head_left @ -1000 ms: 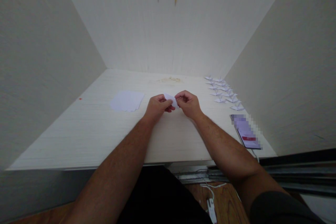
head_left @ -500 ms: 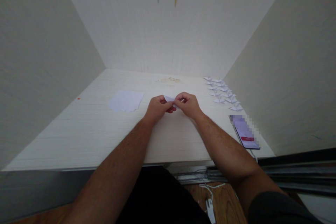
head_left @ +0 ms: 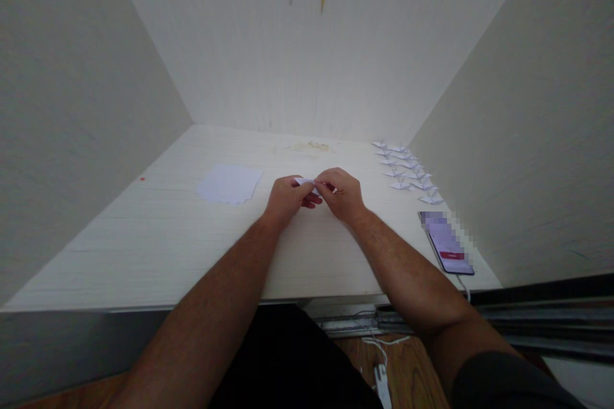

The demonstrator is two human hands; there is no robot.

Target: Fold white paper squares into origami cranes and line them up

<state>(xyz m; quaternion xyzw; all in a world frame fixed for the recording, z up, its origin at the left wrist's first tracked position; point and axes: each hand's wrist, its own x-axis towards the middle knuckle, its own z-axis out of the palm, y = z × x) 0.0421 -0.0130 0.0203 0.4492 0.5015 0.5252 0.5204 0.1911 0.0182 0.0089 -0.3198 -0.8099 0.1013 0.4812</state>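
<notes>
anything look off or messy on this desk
A brownish smudge marks the pale desk near the back wall, and a tiny red speck sits by the left edge. Otherwise nothing stands out.

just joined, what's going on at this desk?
A person pinches a small piece of paper between the left hand and the right hand, over the desk. A stack of sheets lies to the left. A row of folded paper figures and a phone sit to the right.
</notes>
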